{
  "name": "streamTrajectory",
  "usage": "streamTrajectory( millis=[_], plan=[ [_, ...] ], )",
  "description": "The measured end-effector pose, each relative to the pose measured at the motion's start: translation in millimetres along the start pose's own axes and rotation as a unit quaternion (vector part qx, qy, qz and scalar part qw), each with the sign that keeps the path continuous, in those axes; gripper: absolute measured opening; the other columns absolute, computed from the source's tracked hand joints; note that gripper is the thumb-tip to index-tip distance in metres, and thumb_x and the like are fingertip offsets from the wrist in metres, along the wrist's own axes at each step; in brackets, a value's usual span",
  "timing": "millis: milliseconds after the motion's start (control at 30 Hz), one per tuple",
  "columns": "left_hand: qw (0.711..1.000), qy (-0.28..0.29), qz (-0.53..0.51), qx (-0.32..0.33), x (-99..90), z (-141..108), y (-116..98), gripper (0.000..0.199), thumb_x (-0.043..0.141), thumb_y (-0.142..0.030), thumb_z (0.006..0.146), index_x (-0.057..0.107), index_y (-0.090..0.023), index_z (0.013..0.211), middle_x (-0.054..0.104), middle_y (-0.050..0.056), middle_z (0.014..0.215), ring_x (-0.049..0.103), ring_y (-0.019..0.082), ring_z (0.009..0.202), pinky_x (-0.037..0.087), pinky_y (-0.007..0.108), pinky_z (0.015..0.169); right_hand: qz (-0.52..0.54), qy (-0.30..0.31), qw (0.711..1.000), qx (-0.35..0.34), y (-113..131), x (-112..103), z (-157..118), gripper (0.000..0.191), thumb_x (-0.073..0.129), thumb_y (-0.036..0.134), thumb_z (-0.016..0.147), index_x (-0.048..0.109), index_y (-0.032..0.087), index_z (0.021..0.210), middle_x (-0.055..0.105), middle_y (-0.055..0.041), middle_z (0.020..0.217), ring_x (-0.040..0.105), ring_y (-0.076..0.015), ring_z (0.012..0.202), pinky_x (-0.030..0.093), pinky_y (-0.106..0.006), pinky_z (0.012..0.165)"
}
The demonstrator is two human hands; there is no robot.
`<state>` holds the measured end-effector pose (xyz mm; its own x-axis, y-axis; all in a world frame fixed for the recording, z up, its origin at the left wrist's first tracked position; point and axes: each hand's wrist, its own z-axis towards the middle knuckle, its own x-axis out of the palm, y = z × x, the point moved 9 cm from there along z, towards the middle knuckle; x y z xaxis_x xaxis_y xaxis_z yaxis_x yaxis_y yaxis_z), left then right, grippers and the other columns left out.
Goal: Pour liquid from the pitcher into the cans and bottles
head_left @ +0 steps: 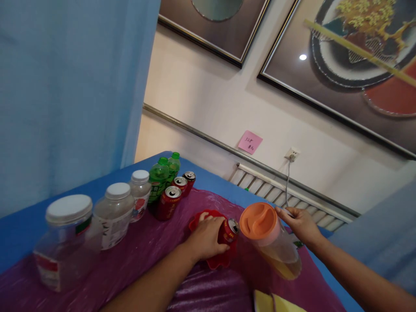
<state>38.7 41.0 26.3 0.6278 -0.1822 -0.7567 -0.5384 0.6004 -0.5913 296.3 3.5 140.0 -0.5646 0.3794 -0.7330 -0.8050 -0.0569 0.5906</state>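
My left hand (208, 238) is wrapped round a red can (228, 231) with an opened top, tilted over a red scalloped dish (217, 261). My right hand (300, 223) is closed at the handle side of a clear pitcher (281, 255), which has an orange lid (259, 221) and yellowish liquid low inside. The pitcher leans, its lid close to the can's right side. Below the hands, a purple plastic sheet (195, 286) covers part of the blue table.
To the left stand clear jars with white lids (69, 242), green bottles (158, 177) and several red cans (168, 203). A yellow item (276, 302) lies at the front edge. Behind are a radiator (312, 210), a socket with a cable (292, 154) and a blue curtain (74, 86).
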Motion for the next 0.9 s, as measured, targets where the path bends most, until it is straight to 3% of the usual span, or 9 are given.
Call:
streamTrajectory(
  millis=[900],
  plan=[
    [1.0,-0.006,-0.006,0.001,-2.1,-0.2,-2.2,0.06,0.079,-0.043,0.067,0.063,-0.022,0.12,0.071,0.009,0.119,0.063,0.035,0.115,0.025,0.055,0.116,0.02,0.0,1.0,0.016,-14.4,4.0,-1.5,0.06,0.06,0.068,0.078,0.03,0.024,0.052,0.025,0.0058,0.05,0.025,-0.0097,0.047,0.023,-0.024,0.043]
  ],
)
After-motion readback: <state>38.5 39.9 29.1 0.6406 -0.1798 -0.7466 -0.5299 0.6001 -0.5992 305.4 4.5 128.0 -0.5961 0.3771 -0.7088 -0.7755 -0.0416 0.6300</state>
